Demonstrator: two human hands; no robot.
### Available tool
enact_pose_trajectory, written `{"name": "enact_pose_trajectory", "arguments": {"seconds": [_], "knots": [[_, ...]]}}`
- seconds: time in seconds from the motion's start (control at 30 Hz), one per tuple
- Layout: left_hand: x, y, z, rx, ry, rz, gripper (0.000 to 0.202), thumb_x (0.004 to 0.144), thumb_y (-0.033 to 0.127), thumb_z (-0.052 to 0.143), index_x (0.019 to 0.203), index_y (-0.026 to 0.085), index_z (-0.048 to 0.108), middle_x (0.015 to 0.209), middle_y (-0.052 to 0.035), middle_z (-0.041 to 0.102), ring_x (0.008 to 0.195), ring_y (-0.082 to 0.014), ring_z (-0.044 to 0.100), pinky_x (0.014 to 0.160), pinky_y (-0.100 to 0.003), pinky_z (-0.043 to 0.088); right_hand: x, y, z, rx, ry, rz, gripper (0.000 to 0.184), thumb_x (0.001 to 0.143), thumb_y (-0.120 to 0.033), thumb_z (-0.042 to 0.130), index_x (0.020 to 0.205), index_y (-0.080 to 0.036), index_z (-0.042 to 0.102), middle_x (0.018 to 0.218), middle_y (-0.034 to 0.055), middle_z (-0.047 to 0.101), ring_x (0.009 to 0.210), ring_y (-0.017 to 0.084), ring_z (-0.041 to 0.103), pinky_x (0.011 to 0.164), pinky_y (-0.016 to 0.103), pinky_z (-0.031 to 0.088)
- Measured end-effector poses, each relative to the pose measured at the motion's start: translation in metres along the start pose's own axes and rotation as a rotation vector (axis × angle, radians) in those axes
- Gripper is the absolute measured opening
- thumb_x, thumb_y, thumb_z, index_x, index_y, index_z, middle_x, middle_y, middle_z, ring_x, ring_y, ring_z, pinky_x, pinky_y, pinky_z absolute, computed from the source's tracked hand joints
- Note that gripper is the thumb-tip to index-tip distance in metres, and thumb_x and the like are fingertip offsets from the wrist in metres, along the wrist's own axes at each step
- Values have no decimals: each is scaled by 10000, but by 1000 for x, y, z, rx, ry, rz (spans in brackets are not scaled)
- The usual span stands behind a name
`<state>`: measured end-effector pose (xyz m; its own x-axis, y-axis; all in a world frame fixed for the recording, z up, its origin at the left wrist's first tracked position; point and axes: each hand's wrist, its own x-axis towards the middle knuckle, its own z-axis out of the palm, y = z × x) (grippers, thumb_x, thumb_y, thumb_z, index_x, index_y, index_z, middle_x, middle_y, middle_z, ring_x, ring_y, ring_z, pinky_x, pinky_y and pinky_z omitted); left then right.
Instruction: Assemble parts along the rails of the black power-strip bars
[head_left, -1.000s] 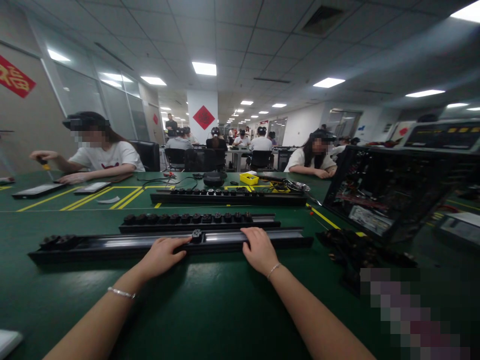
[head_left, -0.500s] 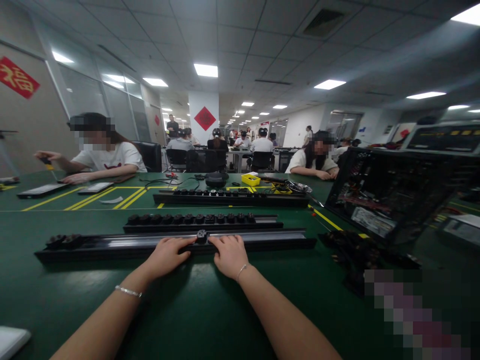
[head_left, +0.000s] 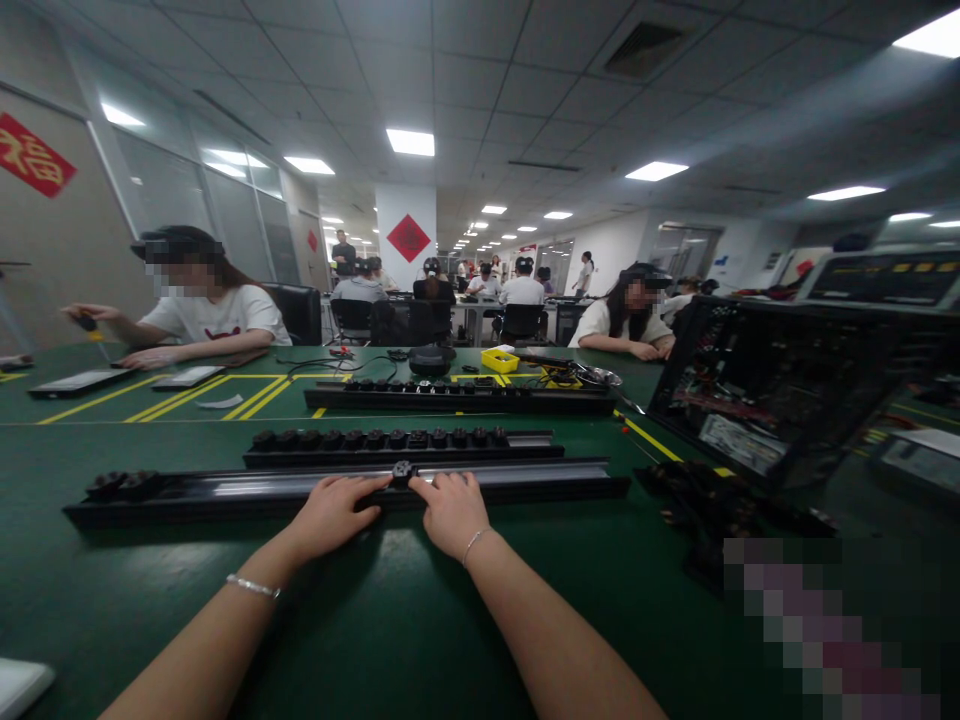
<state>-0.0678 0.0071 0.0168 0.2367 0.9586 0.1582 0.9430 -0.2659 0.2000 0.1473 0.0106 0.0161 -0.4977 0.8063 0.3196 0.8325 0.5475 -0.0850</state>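
A small black block point(head_left: 403, 470) with a knob-like top sits on the silver track of a long black rail point(head_left: 540, 489) in front of me. My left hand point(head_left: 331, 518) touches the block's left side with its outstretched index finger, thumb apart below. From the right, the index finger of my right hand point(head_left: 454, 512) presses against it, the other fingers curled. Several similar dark blocks point(head_left: 124, 484) stand at the rail's left end. Just behind, a shorter rail point(head_left: 315, 459) carries a row of black blocks point(head_left: 375, 438).
Farther back lies a third loaded rail point(head_left: 465, 402), with a yellow tray point(head_left: 499, 360) beyond it. An opened computer case point(head_left: 750, 390) and a dark heap of parts point(head_left: 705, 510) are at right. Two people sit across the table; the left one holds a screwdriver point(head_left: 93, 327).
My right index finger has shifted slightly left, closer against the block. My left hand keeps its place at the block, and the whole view has drifted a little.
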Motion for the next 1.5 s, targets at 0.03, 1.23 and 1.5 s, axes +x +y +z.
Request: {"name": "enact_pose_trajectory", "arguments": {"seconds": [0.03,1.23,1.5], "knots": [[0,0,0,0,-1,1,498,758,456,450,1244,348,463,1208,-6,583,1130,-226,493,992,-427,266,0,1,0,-7,-7,-3,437,800,-238,411,1216,-367,446,993,40,583,945,201,478,869,386,261],[-2,5,-9,60,-126,-11,562,777,480,422,1320,364,336,1199,-18,576,1152,-222,457,1012,-439,214,1,24,-10,-1,-86,-41,425,814,-225,367,1201,-362,477,970,35,616,921,186,524,838,342,311],[-1,2,-7,69,-123,-7,556,783,497,408,1318,364,341,1216,-26,565,1157,-220,453,1013,-438,213,0,28,-13,30,-101,-31,413,804,-229,375,1183,-350,489,974,32,623,921,179,532,845,343,314]]}}
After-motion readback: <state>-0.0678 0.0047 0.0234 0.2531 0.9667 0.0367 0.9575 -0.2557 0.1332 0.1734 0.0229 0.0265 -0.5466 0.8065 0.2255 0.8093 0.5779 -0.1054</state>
